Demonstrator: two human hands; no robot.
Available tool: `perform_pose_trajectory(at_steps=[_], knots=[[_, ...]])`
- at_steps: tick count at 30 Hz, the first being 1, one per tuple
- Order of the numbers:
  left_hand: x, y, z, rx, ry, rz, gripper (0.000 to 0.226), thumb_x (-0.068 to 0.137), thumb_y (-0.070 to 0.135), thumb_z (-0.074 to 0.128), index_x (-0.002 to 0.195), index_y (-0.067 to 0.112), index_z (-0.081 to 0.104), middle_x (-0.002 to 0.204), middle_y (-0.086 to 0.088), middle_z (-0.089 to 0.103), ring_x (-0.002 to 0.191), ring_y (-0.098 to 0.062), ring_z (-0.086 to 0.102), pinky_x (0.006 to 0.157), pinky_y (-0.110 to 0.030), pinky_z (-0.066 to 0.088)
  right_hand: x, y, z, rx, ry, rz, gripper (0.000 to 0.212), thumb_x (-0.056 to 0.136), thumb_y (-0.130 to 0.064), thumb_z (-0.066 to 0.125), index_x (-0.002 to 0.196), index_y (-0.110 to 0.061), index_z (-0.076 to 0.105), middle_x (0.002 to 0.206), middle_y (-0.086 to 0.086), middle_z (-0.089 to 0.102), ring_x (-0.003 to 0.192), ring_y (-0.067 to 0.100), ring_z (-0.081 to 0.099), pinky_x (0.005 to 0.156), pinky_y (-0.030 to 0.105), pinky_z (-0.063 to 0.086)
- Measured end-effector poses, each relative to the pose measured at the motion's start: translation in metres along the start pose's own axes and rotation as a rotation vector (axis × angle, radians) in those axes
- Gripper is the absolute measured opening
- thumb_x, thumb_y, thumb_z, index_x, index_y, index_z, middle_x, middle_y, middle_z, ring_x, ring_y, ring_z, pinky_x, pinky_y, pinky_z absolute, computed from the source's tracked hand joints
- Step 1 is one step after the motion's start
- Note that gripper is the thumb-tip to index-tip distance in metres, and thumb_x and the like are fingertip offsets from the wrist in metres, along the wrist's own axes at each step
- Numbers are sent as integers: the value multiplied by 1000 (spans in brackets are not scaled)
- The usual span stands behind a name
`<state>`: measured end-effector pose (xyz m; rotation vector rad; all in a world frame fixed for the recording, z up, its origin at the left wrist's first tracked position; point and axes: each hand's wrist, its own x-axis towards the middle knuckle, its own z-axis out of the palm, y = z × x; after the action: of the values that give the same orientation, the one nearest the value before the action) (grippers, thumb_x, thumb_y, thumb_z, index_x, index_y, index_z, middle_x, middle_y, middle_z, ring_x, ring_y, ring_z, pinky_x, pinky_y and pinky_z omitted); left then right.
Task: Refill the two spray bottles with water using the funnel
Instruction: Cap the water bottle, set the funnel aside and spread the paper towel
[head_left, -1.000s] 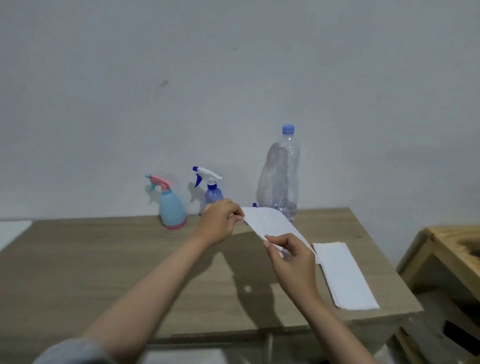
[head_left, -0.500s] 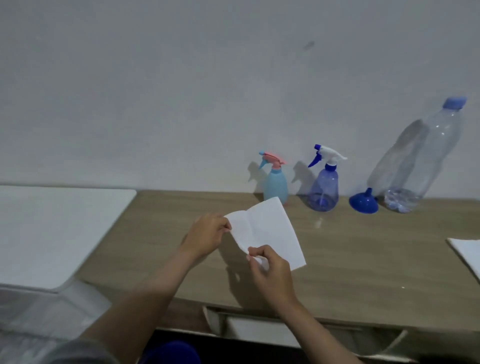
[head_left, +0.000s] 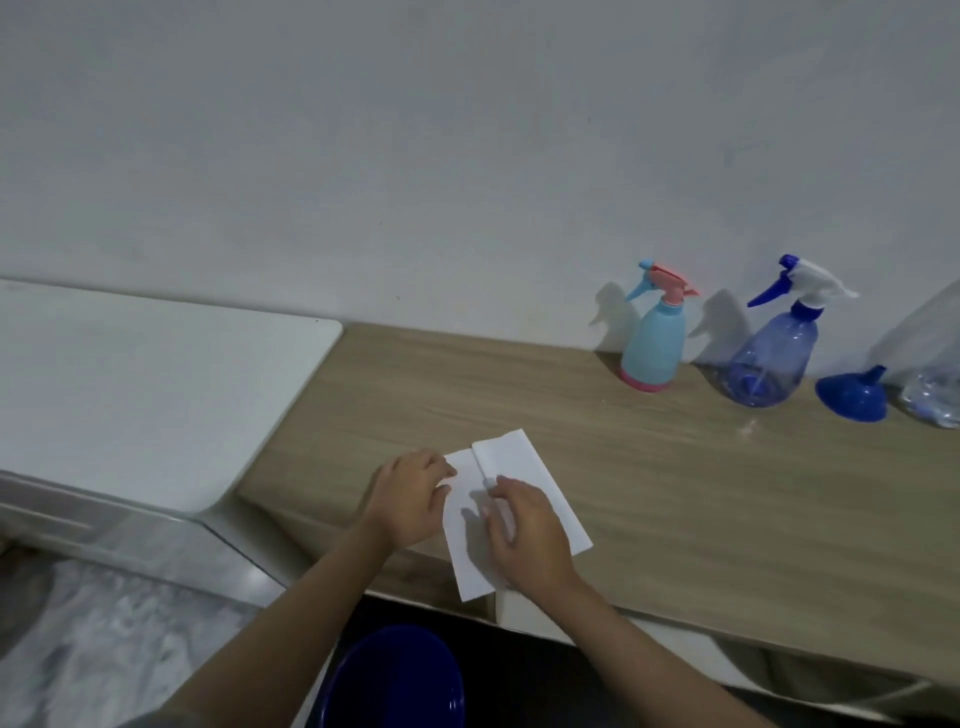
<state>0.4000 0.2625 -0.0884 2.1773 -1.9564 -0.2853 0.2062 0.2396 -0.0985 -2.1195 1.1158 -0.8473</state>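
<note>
On the table (head_left: 701, 493), the two spray bottles (head_left: 653, 345) stand left of the funnel (head_left: 852, 397), behind the paper sheet (head_left: 524, 499).

Plain grey-white wall (head_left: 415, 156) behind; wood-grain counter (head_left: 727, 519) against it; white-topped surface (head_left: 130, 395) adjoining at left; dim light.

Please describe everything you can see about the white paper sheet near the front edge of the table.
The white paper sheet looks thin, like a tissue or napkin, rectangular, with a raised crease running along its length. It lies flat on the wooden table, its near corner hanging over the front edge. The left hand rests on its left side, and the right hand presses on its middle.
</note>
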Motion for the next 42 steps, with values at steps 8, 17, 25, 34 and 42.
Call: perform_pose_trajectory(at_steps=[8,17,25,34,42], knots=[[-9,12,21,108,-297,-39,68,97,50,30,152,25,-2,160,7,-12,148,-13,-5,115,-57,1,18,34,9,-475,-460,-9,70,89,-53,7,153,-25,6,162,-2,-2,149,15,-4,117,50,-4],[28,58,27,189,-410,79,80,93,59,29,150,24,-16,156,6,-26,146,-14,-17,112,-62,-3,20,76,-33,-499,-360,130,84,81,-61,-3,153,-19,-2,161,-5,-9,148,11,-9,117,46,-7],[77,148,41,273,-490,217,91,88,64,37,150,23,-18,156,3,-28,146,-15,-18,112,-63,-5,10,130,-106,-531,-278,239,84,80,-60,-3,153,-18,2,161,-4,-5,148,11,-5,117,47,3],[108,257,66,328,-558,307,98,85,64,42,149,23,-20,155,4,-30,145,-14,-20,112,-63,-7,-23,189,-188,-536,-221,301,81,82,-56,-1,153,-18,2,162,-3,-2,148,11,-2,116,50,-2],[117,355,91,305,-583,380,99,83,66,45,147,30,-22,153,3,-34,145,-15,-23,111,-63,-9,-56,246,-271,-593,-206,398,72,92,-54,7,153,-18,-2,161,-4,-7,148,11,-7,115,51,-7]])
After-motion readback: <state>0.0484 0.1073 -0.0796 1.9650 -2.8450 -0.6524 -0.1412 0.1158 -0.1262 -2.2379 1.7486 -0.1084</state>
